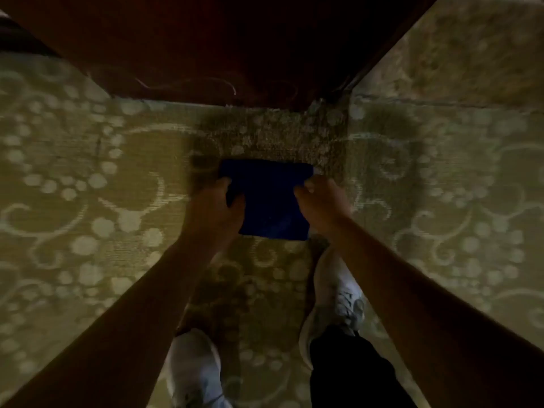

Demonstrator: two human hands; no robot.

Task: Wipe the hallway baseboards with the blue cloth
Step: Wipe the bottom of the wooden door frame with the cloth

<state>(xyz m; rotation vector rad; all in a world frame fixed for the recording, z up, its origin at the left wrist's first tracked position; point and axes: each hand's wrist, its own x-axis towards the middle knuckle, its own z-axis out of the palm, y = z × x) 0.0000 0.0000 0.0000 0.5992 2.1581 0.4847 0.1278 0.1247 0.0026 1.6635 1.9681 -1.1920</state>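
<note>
**Blue Cloth Held Folded Above Carpet**

The blue cloth point(269, 201) sat at the centre of the frame, folded into a near-square panel. Its flat face was turned up toward the camera; its top edge ran left to right, and its slightly longer axis ran top to bottom of the frame. The left hand point(219, 207) was closed on the cloth's left edge, and the right hand point(319, 204) pinched its upper right edge, fingers curled. Both forearms reached in from the lower corners.

Below lay a green-gold carpet point(88, 187) with a pale scroll-and-dot pattern, dimly lit and blurred. A dark reddish-brown wooden panel point(220, 48) filled the upper centre of the frame, meeting the carpet just above the cloth. Patterned surface continued at the upper right point(471, 54).

Two pale shoes point(335, 293) stood on the carpet in the lower centre, directly below the cloth, beside a dark trouser leg point(350, 375).
</note>
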